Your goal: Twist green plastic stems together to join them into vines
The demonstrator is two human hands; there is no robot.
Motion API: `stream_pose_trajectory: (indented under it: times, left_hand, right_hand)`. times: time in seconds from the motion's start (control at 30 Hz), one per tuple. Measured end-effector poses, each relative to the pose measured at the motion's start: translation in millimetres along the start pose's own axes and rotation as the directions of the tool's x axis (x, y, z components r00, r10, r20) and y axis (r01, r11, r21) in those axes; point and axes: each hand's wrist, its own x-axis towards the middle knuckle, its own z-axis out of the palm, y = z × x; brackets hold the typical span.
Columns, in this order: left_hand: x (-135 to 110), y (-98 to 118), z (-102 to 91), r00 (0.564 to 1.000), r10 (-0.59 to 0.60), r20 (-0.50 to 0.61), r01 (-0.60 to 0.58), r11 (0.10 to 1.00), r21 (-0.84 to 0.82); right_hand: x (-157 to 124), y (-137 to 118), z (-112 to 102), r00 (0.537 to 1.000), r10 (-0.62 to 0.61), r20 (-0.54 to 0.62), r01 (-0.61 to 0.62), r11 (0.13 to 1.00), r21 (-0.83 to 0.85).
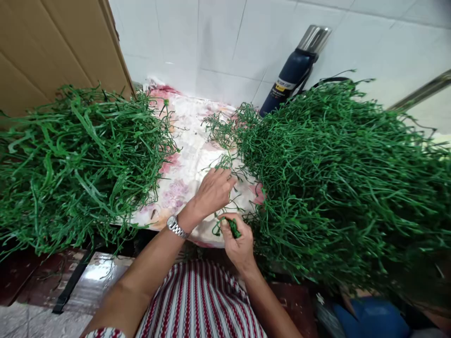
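Note:
My right hand (240,240) is closed round a small bunch of green stems (234,228), low over the front of the flowered cloth (181,176). Just beyond it, my left hand (215,188), with a metal watch on the wrist, curls its fingers over a few thin green stems (224,162) on the cloth. The undersides of those fingers are hidden. To the right rises a large heap of thin green stems with small tips (338,178). Another big heap of green stems (84,164), some broader and curled, spreads on the left.
A dark blue vacuum flask (289,77) with a silver cap leans by the tiled wall (225,42). Cardboard (59,47) stands behind the left heap. Small loose stems (221,129) lie at the back of the cloth. Something blue (377,317) is at the lower right.

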Motion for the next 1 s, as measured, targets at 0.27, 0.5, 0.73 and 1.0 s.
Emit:
stream_pose_trajectory:
  times: [0.27, 0.5, 0.73, 1.0]
  left_hand:
    - [-56.2, 0.2, -38.3, 0.726, -0.631, -0.274, 0.312, 0.657, -0.686]
    - [-89.3, 13.6, -36.5, 0.736, -0.657, -0.162, 0.392, 0.609, -0.689]
    - [-95.3, 9.9, -51.6, 0.896, -0.319, -0.31, 0.277, 0.945, -0.173]
    - [-94.9, 4.2, -42.1, 0.856, -0.442, -0.269, 0.147, 0.706, -0.693]
  right_hand:
    - [3.3, -0.1, -5.0, 0.985, 0.072, -0.155, -0.069, 0.997, 0.026]
    - [25.4, -10.3, -8.6, 0.991, -0.128, -0.048, 0.125, 0.99, -0.061]
    - [38.9, -16.6, -10.4, 0.971, -0.215, 0.106, 0.228, 0.966, -0.12]
    - [40.6, -28.3, -12.3, 0.976, -0.183, 0.122, 0.19, 0.981, -0.049]
